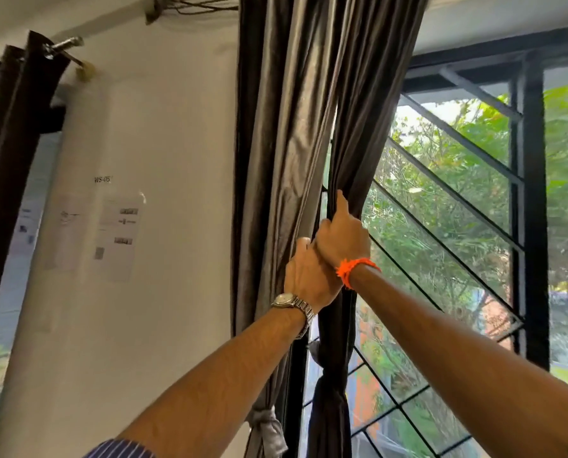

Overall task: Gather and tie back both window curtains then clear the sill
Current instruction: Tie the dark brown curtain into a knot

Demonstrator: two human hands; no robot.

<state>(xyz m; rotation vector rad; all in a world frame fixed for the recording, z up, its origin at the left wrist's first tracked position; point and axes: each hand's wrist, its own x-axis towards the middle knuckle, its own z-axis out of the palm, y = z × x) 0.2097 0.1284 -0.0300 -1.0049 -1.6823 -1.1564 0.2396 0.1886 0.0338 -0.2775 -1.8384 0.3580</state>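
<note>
Head view of a window with two curtains drawn to one side. Just right of centre, the right hand point(342, 239), marked by an orange thread point(355, 269) at the wrist, closes its fingers round a fold of the dark curtain point(371, 104), with the index finger point(342, 203) laid straight up along the fold towards 12 o'clock. The left hand point(309, 279), wearing a wristwatch point(285, 300), lies touching it at its 7 o'clock side. Its fingers are hidden under the right hand, so whether it grips cloth cannot be told. The light curtain point(276, 127) hangs just beside, at 11 o'clock, and is bound by a grey tie point(267, 428) at 7 o'clock. The dark curtain carries a knot point(328, 383) at 6 o'clock. The window grille point(457, 193) stands bare from 1 to 4 o'clock. Judged step: both panels appear already tied, and the hands are dressing the upper folds of the dark one. The next move probably calls for letting go of the cloth without loosening the knot, then lowering the gaze to the sill, which lies outside the view.
</note>
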